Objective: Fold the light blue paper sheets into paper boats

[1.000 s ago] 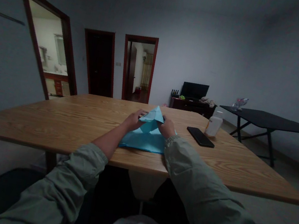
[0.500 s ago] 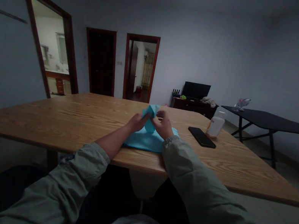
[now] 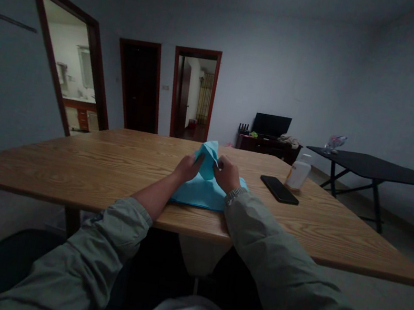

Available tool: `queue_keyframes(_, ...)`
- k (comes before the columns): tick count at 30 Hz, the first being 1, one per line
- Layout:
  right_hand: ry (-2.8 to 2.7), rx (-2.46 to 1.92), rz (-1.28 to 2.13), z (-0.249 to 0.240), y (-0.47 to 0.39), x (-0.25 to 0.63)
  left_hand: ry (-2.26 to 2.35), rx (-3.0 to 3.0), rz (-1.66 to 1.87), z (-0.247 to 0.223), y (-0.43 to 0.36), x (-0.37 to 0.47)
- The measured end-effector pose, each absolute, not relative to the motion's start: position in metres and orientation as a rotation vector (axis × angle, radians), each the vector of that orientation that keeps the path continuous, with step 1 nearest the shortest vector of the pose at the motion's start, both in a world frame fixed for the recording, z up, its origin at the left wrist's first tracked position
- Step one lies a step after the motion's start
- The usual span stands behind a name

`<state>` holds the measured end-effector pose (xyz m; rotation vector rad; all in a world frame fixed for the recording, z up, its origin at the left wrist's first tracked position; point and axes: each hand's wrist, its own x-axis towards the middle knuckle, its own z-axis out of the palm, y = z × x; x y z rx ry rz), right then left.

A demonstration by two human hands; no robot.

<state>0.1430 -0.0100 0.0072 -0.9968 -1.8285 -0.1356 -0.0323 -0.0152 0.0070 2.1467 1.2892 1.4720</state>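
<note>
A folded piece of light blue paper (image 3: 207, 158) is held up between my two hands, above the table. My left hand (image 3: 189, 167) grips its left side, and my right hand (image 3: 226, 172) pinches its right edge. Beneath them, flat blue sheets (image 3: 200, 194) lie near the front edge of the wooden table (image 3: 108, 169). My right forearm partly covers the right end of these sheets.
To the right of my hands a black phone (image 3: 279, 189) lies flat, with a white bottle (image 3: 299, 172) upright just behind it. Beyond the table are a black folding table (image 3: 381, 168) at the right and a cabinet (image 3: 264, 146) carrying a black screen (image 3: 271, 126).
The held blue paper is a little higher and more spread out. My right hand's fingers have closed on its right edge, and my left hand has shifted slightly left.
</note>
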Motion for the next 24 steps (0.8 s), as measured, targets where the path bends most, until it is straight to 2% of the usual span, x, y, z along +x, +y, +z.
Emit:
queue_keyframes(10, -1.541, -1.108, -0.18, 0.022, -0.003, 0.175, 1.512, 2.001, 1.629, 0.011, -0.005, -0.057)
queue_keyframes(17, -1.405, -1.061, 0.148, 0.026, 0.01, 0.201, 1.397, 1.695, 1.767, 0.016, 0.005, -0.089)
queue_keyframes(24, -1.401, -1.122, 0.49, 0.018, 0.027, 0.223, 1.403, 1.689, 1.754, 0.013, 0.012, -0.103)
